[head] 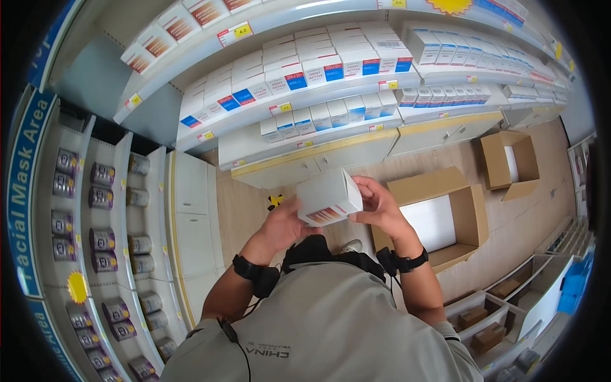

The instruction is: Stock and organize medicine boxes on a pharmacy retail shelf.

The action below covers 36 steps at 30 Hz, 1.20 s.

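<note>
Between my two hands is a white cardboard product box (324,191) with a red-brown printed panel, tilted in front of my chest. My left hand (285,218) grips its left side, the thumb along the edge and fingers underneath. On the right end, my right hand (377,203) pinches the box between thumb and fingers. Boxes with a similar red-brown print (179,28) line the upper shelf. Below them, on the middle shelf, stand rows of white, blue and red boxes (312,71).
Low cabinets (310,164) run under the shelves. Open cardboard cartons, one large (470,219) and one smaller (527,160), stand on the wooden floor to the right. Shelves at left hold several jars (102,196). Lower right, an open-topped white rack (477,305) contains small brown boxes.
</note>
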{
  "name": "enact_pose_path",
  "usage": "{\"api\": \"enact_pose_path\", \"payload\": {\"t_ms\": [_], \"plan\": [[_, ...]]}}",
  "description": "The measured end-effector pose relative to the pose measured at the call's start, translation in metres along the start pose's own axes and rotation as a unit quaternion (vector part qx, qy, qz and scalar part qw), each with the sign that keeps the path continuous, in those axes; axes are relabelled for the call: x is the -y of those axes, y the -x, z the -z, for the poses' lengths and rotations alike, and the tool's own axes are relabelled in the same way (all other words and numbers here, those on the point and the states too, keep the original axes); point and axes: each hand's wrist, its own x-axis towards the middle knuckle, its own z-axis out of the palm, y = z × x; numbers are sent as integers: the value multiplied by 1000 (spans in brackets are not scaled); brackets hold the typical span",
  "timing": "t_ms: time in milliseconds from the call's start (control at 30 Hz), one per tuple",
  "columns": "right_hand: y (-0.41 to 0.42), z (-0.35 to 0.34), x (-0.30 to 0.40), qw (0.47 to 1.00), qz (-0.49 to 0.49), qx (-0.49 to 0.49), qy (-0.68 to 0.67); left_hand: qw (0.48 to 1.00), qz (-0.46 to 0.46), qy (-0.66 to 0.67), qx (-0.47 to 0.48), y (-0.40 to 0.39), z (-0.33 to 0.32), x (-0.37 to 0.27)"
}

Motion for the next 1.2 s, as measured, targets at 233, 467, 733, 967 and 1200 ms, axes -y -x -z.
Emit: {"api": "enact_pose_path", "payload": {"t_ms": [233, 467, 733, 967, 1200], "plan": [[-32, -3, -2, 998, -61, -9, -15, 996, 41, 78, -32, 2, 8, -15], [-81, -28, 27, 987, -17, 4, 162, 998, -46, -2, -35, -8, 28, -62], [-153, -52, 41, 956, 150, -69, 242, 995, -56, 77, 0, -36, 54, -121], [-191, -40, 46, 979, 96, -72, 165, 999, -22, 34, -36, -58, 62, -156], [-204, -13, 82, 981, 84, 10, 174, 994, -107, -10, -31, -65, 41, -159]]}}
